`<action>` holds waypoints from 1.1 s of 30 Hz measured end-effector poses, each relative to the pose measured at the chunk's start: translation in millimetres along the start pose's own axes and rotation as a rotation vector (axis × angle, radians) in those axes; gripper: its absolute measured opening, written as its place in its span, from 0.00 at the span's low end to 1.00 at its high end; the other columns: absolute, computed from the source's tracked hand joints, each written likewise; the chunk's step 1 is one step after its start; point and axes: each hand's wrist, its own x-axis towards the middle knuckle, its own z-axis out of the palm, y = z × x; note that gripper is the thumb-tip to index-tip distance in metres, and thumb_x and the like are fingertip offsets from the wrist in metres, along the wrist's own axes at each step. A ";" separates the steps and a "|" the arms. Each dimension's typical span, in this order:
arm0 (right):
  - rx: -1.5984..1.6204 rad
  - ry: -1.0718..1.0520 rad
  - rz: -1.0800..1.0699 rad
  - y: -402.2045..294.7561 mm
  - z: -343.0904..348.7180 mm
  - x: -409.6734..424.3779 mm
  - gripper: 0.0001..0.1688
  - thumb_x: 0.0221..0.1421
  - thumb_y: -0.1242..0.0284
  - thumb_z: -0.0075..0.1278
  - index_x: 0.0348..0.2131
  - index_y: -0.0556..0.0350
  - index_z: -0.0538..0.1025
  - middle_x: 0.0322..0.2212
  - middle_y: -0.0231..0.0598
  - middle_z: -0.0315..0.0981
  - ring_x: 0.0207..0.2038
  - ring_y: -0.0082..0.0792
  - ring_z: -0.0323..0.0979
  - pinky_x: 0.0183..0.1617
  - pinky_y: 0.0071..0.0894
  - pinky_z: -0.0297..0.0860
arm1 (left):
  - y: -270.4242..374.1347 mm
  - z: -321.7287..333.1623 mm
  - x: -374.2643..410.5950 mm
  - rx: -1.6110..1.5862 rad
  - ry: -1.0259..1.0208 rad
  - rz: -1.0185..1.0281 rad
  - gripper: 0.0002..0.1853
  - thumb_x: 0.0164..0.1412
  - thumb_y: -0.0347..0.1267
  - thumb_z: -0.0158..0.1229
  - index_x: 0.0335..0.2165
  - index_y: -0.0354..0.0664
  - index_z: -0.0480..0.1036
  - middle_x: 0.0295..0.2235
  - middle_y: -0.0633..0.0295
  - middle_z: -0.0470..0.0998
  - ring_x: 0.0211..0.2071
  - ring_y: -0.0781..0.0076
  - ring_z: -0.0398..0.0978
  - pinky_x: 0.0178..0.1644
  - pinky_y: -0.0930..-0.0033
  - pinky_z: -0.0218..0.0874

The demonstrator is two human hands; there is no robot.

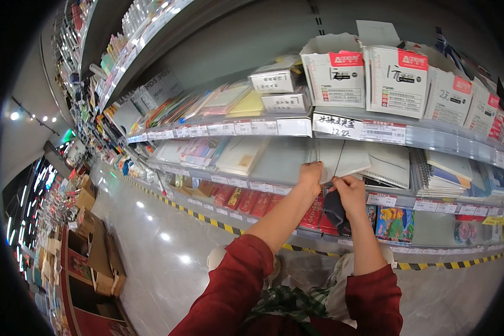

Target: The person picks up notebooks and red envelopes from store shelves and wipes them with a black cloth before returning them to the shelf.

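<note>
My left hand (311, 174) grips the near left edge of a spiral-bound notebook with a pale cover (329, 153) on the middle shelf. Close beside it, my right hand (347, 187) is closed on a dark cloth (335, 210), which hangs below the shelf edge; its fingertips are at the notebook's near edge. A thin dark cord or line runs up across the cover. Just right of the notebook lie more white spiral notebooks (388, 166), and farther right a stack of notebooks (445, 172).
White cardboard boxes (397, 84) with red corners stand on the shelf above. Red packets (258, 201) and a colourful picture book (395, 224) lie on the shelf below. Yellow-black tape (193, 214) lines the floor. Open cartons (101, 260) stand on the left across the aisle.
</note>
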 end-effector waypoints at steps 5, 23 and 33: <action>-0.122 -0.400 0.015 -11.8 11.5 -17.2 0.12 0.50 0.74 0.53 0.33 0.68 0.75 0.20 0.35 0.74 0.24 0.20 0.70 0.29 0.21 0.65 | -9.7 -58.1 -12.8 0.060 0.129 0.176 0.10 0.61 0.33 0.45 0.36 0.37 0.68 0.30 0.58 0.72 0.28 0.66 0.71 0.24 0.62 0.62; -0.182 -0.612 0.121 11.7 61.3 -21.9 0.15 0.51 0.80 0.50 0.40 0.70 0.69 0.22 0.36 0.73 0.26 0.22 0.73 0.31 0.21 0.67 | 17.9 -208.1 -76.9 -0.639 -1.037 -0.464 0.26 0.60 0.47 0.38 0.39 0.34 0.67 0.14 0.67 0.59 0.12 0.77 0.56 0.18 0.76 0.49; 0.055 -0.409 0.123 -2.5 38.0 9.8 0.32 0.60 0.49 0.39 0.42 0.62 0.72 0.26 0.34 0.75 0.27 0.20 0.62 0.33 0.20 0.62 | -9.1 -209.5 -101.7 -0.441 -1.399 -0.877 0.34 0.56 0.55 0.41 0.41 0.29 0.65 0.14 0.62 0.61 0.11 0.78 0.55 0.13 0.78 0.45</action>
